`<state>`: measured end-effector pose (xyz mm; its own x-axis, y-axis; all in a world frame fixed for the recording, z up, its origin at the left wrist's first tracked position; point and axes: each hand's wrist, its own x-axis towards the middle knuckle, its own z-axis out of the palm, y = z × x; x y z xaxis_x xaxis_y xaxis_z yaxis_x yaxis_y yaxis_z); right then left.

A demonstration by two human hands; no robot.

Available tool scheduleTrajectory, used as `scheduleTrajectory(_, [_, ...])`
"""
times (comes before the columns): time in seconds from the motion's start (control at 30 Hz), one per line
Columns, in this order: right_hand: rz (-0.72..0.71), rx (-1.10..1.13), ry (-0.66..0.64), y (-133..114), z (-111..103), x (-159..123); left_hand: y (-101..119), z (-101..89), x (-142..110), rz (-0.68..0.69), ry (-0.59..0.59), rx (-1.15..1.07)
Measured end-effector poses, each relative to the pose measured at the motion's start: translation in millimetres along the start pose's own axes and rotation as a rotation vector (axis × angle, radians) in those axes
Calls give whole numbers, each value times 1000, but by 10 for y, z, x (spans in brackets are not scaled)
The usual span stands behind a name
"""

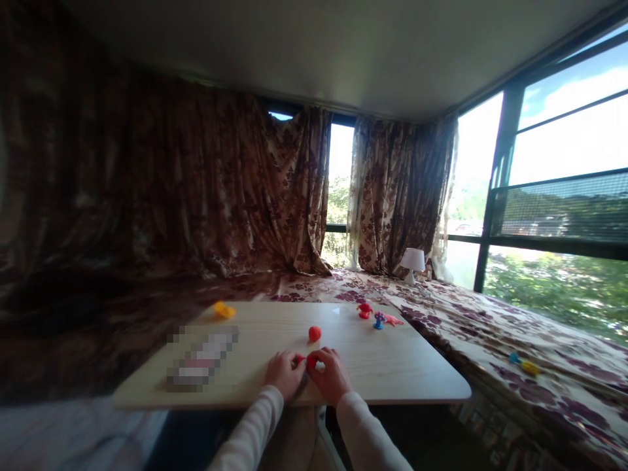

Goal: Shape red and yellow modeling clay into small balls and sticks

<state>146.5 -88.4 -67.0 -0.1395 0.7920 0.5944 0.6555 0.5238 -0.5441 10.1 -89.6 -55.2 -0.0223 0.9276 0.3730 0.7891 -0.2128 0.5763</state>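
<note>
Red pieces (312, 361), pinched between fingers (326, 354), long axes unclear

The hands (283, 373) (332, 377) partly covered the small red pieces (311, 362) between them — too little showed to tell their shape. Coarse blurring hid the details of an item (203, 360) on the bench (392, 369), while the bottom edge cut off both pale sleeves (252, 428) (369, 432) — and the right edge, the large window (549, 178).

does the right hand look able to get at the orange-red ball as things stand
Probably yes: the orange-red ball sits on the table just beyond the right hand, with nothing visible between them. Its fingers seem busy with a small red piece, though, which might hamper a grasp.
</note>
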Motion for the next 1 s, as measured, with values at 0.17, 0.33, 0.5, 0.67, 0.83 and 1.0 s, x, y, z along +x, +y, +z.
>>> scheduleTrajectory(0.17, [-32,8,27,37,67,4,29,-11,-7,-13,-28,53])
scheduleTrajectory(0.33, [-31,-24,48,32,90,3,32,-8,-10,-6,-28,91])
scheduleTrajectory(0.5, [-25,-35,48,3,55,-3,19,3,-4,-24,-4,61])
scheduleTrajectory(0.67, [-12,-37,33,-44,16,4,4,-1,6,-11,-26,83])
scheduleTrajectory(0.83, [10,-64,11,-85,-14,4,-14,6,13,12,-10,75])
scheduleTrajectory(1.0, [14,-71,7,-95,-34,0,0,0,4,8,-7,68])
